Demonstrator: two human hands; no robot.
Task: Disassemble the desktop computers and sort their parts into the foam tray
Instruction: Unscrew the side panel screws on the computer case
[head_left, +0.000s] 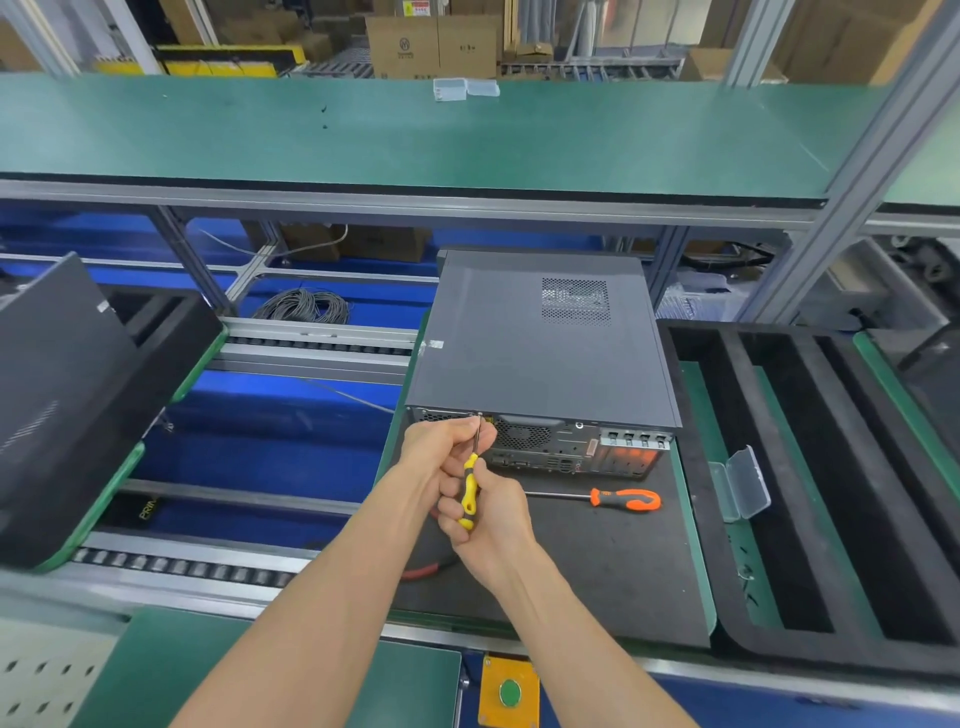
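Right hand (485, 512) wrapped around the yellow-and-black handle of a small screwdriver (470, 488), shaft angled up so the tip meets a screw at the top edge of the rear panel of the desktop computer (540, 338). Left hand (441, 447) curled just ahead, fingertips pinching the steel shaft close to the tip, apparently to keep the bit seated in the screw head while the handle turns. Probably the first cover screw being loosened, with the lid on and nothing yet removed.

Computer lying flat on a dark mat (597, 561) in the middle of the counter, rear ports facing the person, vent grille on the upper panel toward the far right corner. Just right of the hands, along the near side of the case, an orange-and-black screwdriver (618, 500) parked on the mat, shaft pointing left, within easy reach for a different screw size. Right of the mat, a clear plastic box (740, 483) with its lid open, likely there to catch screws, standing at the left edge of the black foam tray (696, 467), long slots unfilled as far as visible. At the left, another dark computer case (62, 374) tilted on a green-edged pallet. At the near edge, a yellow box with a green button (510, 693).
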